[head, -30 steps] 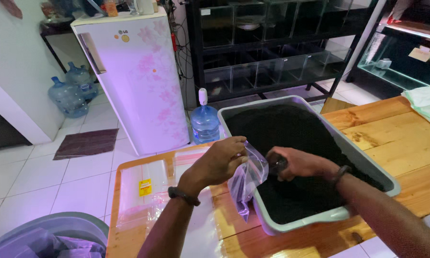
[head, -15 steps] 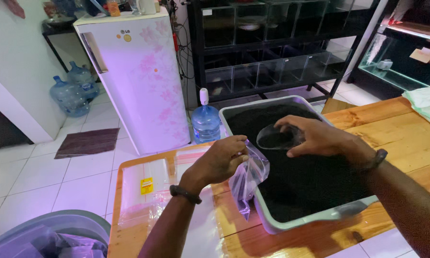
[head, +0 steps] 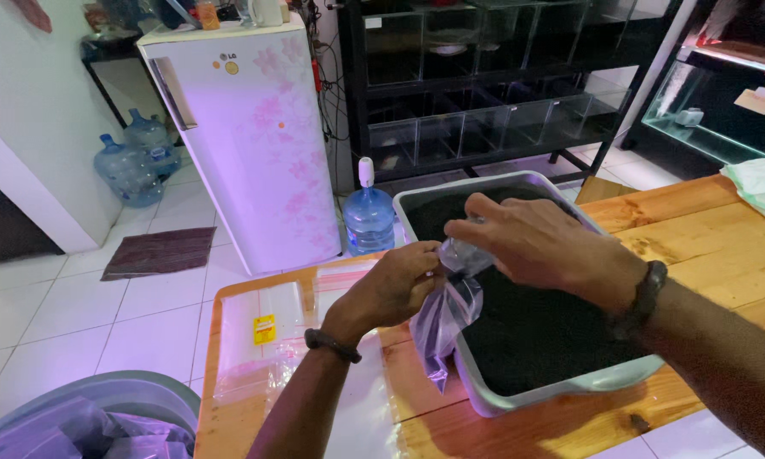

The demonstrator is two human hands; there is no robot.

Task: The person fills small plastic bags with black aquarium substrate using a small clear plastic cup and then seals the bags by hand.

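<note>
Hands meet over the near-left rim of a grey tray [head: 484, 399] filled with dark, fine substrate, which sits on a wooden surface [head: 705, 229]. The left hand [head: 391, 289] has its grip pinched tight on the mouth of a small clear plastic bag [head: 446, 319], fingers bunched on the near side of the opening; a dark band circles that wrist. The right hand [head: 544, 242] comes in from the far side, its grip closed narrow on the same bag mouth from above, thumb and fingertips gathered around the crumpled top, and it too wears a dark wristband. The bag hangs down between the two hands, its body draped over the tray's left wall, with its lower tip dangling just outside the tray above the surface. Whether anything lies inside the bag cannot be told. Near the left edge of the surface lies a flat stack of clear plastic bags [head: 263, 336] with a small yellow label on top, well apart from the tray. Beyond the far-left corner of the surface, on the tiled floor, stand a blue water bottle [head: 369, 217] and a white fridge with pink flowers [head: 246, 136]. A black rack of glass tanks [head: 484, 93] rises behind the tray.
</note>
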